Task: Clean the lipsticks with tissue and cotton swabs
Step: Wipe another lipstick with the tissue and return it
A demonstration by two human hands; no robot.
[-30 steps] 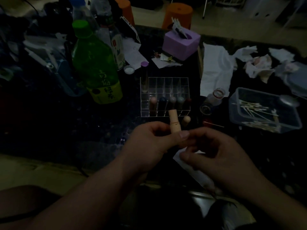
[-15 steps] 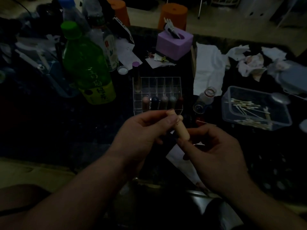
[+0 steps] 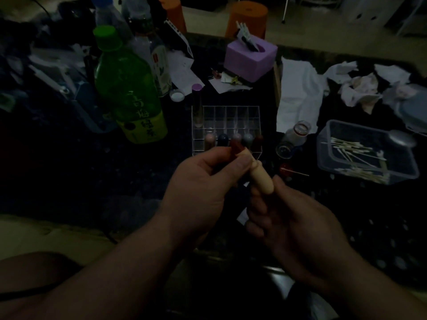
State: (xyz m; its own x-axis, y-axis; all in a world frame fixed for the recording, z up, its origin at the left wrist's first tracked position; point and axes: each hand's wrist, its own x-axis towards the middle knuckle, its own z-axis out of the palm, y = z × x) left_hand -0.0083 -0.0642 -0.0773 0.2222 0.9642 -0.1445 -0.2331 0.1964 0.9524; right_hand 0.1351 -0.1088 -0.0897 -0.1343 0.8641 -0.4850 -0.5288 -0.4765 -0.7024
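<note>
Fingers [image 3: 240,161] of left hand [image 3: 201,188], right hand [image 3: 288,222] grip lipstick [image 3: 262,181].

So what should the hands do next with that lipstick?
Probably the right hand should let go and fetch a cotton swab from the clear tub. The lipstick shows its red tip bare by the left hand, and neither hand has a swab.

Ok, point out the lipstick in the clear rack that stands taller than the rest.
The purple-capped tube in the back-left compartment of the clear rack. It rises well above the rim, while the others sit low in the front row.
</note>
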